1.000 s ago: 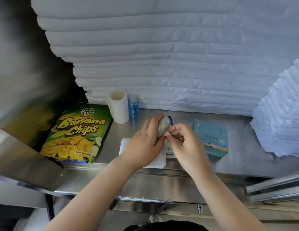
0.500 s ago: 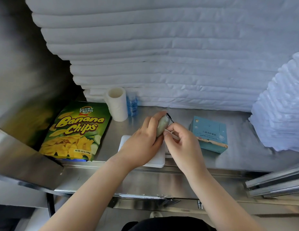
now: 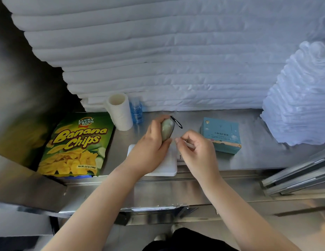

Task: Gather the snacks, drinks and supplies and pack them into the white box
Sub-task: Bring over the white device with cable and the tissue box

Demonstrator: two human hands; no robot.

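My left hand (image 3: 150,151) grips a small grey-green oval case (image 3: 167,129) with a black clip at its top, held above a flat white box (image 3: 169,166) on the steel shelf. My right hand (image 3: 198,151) is just right of the case, pinching a thin pale stick between curled fingers. A green bag of banana chips (image 3: 74,145) lies flat at the left. Behind it stand a white paper roll (image 3: 120,111) and a small blue bottle (image 3: 136,112). A light blue carton (image 3: 221,134) sits to the right.
Stacked white padded sheets (image 3: 158,51) fill the back wall, with a second white pile (image 3: 299,98) at the right. The steel shelf (image 3: 248,156) ends in a front ledge; metal rails (image 3: 296,176) jut out at the lower right. A dark steel wall closes the left side.
My right hand has drawn slightly away from the case, leaving a small gap. My left hand keeps holding the case in about the same place.
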